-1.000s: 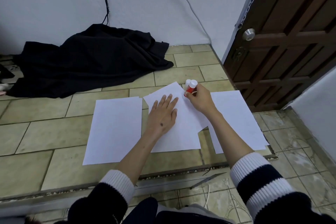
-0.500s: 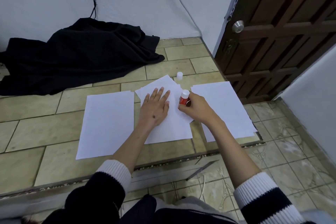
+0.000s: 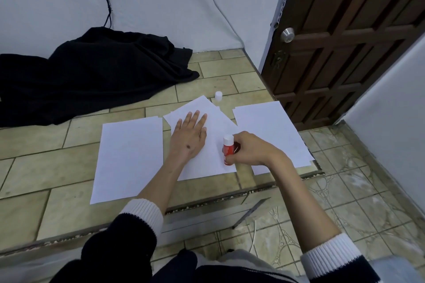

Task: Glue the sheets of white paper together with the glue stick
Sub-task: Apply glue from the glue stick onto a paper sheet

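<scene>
Glue stick (image 3: 228,150): short red tube, white twist end uppermost, some white print on the red body too small to read; held upright-to-slightly-tilted with its lower end down on the near right part of the middle sheets (image 3: 213,145). Right hand (image 3: 250,149) grips it, fingers curled round the red barrel, thumb side toward the tube. Left hand (image 3: 189,136) lies palm down on the same middle sheets, fingers straight and close together, pointing away from the person, pressing the paper flat. Middle sheets are plain white, at least two overlapping at different angles, the far one showing a corner beyond the fingertips. A separate white sheet (image 3: 130,156) lies to the left, just beside the middle pile, flat on the tiled floor (image 3: 46,167). Another white stack (image 3: 271,131) lies to the right, edges slightly fanned, partly behind the right hand. Small white cap (image 3: 218,95) stands on the tiles just beyond the far corner of the middle sheets, apart from the tube. Black cloth (image 3: 92,76) heaped against the wall at far left. Dark wooden door (image 3: 345,41) at right, metal knob visible.
</scene>
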